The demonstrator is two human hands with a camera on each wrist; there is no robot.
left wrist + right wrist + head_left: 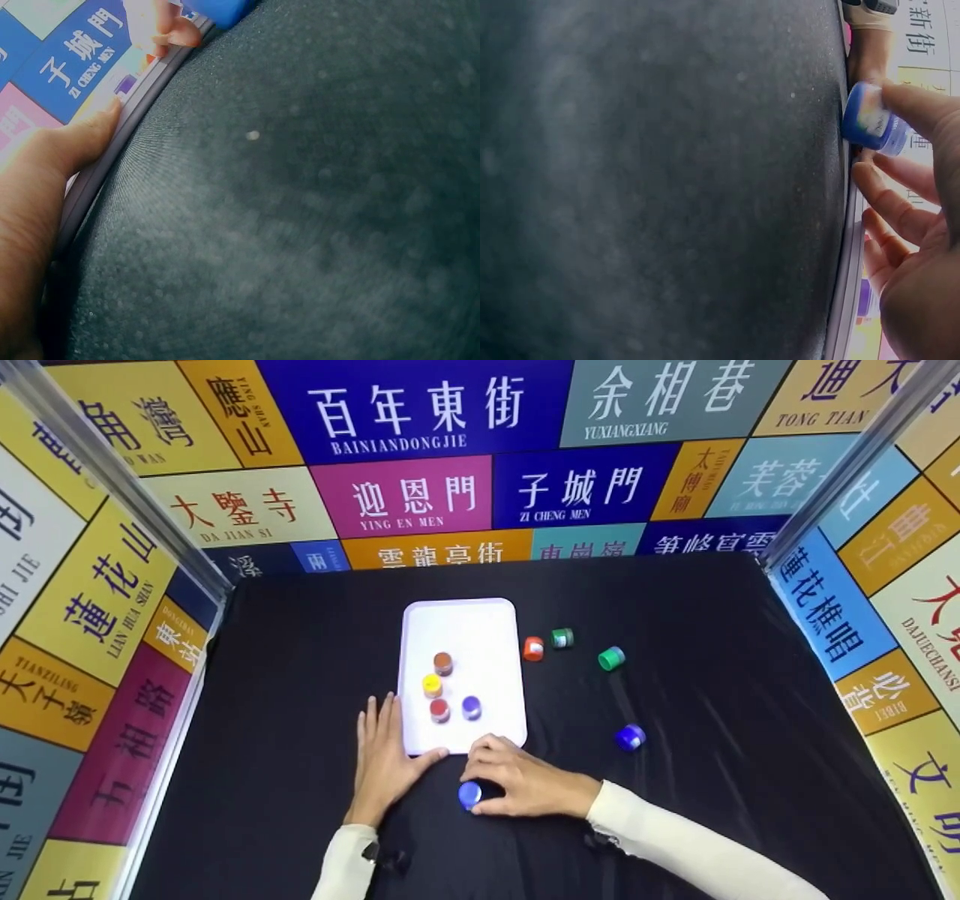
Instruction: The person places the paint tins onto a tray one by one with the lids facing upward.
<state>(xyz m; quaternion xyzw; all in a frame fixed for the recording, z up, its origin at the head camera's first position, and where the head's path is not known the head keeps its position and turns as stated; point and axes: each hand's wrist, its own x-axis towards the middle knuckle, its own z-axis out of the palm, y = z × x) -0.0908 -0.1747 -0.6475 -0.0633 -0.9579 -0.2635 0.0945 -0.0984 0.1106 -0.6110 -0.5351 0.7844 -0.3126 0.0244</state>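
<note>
Head view: see blue jar (470, 795) in right hand (517, 780), pinched between thumb and fingers. Narrow grip, about one jar wide. Located just off the near edge of white tray (465, 622), over black cloth (300, 660). Can't tell whether touching the cloth.

Left wide: see left hand (386, 761) with fingers straight along the tray's left edge, thumb spread out at the near edge. Holding no jar there.

On tray, near half, count four: brown jar (443, 663) farthest back, then yellow jar (432, 685), red jar (439, 710) nearest, purple jar (471, 707) just right of red. Leaving the far part of the tray bare.

Right of tray, on cloth: orange-red jar (533, 649) just beside the edge, dark green jar (562, 637) near that, light green jar (611, 658) farther right, dark blue jar (630, 737) well apart and closer in. Looking tipped over for light green and dark blue.

Right wrist view: see thumb on the blue jar's side, printed label showing, slight tilt. Can't read the label.

Left wrist view: see left thumb at the tray rim. Mostly cloth otherwise.

Round the table: see printed sign panels (420, 412), multicoloured, on three sides.
</note>
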